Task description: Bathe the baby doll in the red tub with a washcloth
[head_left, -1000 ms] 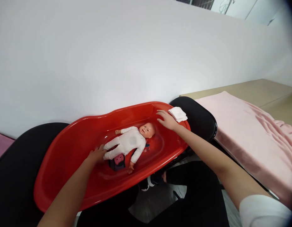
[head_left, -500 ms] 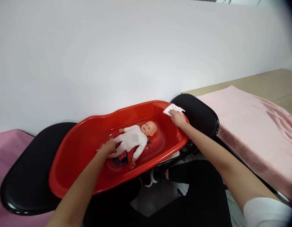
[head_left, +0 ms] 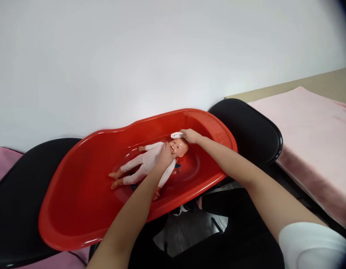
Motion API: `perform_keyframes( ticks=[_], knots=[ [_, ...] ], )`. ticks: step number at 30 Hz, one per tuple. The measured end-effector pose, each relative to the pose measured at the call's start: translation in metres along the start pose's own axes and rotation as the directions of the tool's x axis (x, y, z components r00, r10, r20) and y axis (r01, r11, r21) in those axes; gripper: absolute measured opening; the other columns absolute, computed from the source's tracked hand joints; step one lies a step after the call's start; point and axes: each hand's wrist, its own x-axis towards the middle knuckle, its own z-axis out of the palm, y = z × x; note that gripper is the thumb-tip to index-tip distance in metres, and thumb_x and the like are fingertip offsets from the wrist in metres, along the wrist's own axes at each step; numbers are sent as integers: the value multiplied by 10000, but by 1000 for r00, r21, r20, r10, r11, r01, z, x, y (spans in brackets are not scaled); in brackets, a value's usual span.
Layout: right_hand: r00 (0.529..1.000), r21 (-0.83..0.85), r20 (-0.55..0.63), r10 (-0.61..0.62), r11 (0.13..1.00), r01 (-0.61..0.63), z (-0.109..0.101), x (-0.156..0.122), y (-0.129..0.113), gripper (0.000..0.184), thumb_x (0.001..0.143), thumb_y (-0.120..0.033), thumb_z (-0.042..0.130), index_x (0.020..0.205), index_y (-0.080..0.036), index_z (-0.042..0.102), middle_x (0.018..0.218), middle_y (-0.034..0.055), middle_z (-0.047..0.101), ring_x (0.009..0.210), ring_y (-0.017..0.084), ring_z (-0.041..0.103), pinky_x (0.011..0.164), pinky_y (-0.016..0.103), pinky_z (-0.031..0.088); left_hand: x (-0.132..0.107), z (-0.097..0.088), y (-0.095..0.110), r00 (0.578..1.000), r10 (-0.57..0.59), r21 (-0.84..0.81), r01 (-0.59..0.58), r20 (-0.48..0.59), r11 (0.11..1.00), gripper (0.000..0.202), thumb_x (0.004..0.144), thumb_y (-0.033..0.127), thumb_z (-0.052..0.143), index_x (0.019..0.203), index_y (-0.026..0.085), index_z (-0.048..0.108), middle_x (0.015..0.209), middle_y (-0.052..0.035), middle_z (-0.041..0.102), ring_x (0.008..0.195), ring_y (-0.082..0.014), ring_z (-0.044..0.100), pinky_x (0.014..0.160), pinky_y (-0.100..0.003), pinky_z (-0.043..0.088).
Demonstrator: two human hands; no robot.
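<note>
A baby doll [head_left: 146,164] in a white suit lies on its back in a red plastic tub [head_left: 86,194], head to the right. My left hand [head_left: 165,155] rests on the doll's chest and neck, fingers curved around it. My right hand [head_left: 189,135] pinches a small white cloth [head_left: 177,135] and holds it against the top of the doll's head. A dark object under the doll is mostly hidden.
The tub rests across two black chairs [head_left: 245,127], against a white wall. A pink blanket [head_left: 309,130] covers a table at the right. Pink fabric [head_left: 2,160] shows at the far left. My dark-clothed legs are below the tub.
My right hand lifted the white cloth off the tub's rim and brought it to the doll's head. My left hand slid from the doll's legs up to its chest.
</note>
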Motion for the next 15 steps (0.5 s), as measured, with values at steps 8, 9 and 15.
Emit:
perform_keyframes(
  ticks=[8, 9, 15],
  knots=[
    [980, -21, 181, 77, 997, -74, 8, -2, 9, 341, 1124, -327, 570, 1335, -178, 792, 1097, 103, 826, 855, 238, 743, 913, 331, 555, 0, 2, -12, 1000, -11, -30, 11, -21, 999, 627, 938, 295, 826, 1461, 154, 509, 1561, -235, 589, 1424, -357, 598, 1107, -411, 479],
    [983, 9, 181, -4, 1000, 3, 10, -2, 8, 359, 1135, -345, 560, 1367, -192, 787, 1207, 96, 822, 962, 238, 757, 966, 318, 546, -1, 2, -11, 1000, -5, -27, 5, -22, 1000, 574, 922, 290, 838, 1399, 171, 543, 1500, -204, 632, 1361, -343, 632, 1072, -403, 494],
    [916, 78, 295, -271, 963, 260, 19, -2, -9, 346, 1133, -379, 599, 1320, -195, 825, 1300, 63, 815, 1109, 203, 751, 1025, 256, 515, -3, 2, -12, 997, 71, -47, -69, 45, 997, 512, 853, 321, 935, 1235, 161, 633, 1307, -166, 716, 1185, -324, 681, 989, -394, 519]
  ],
)
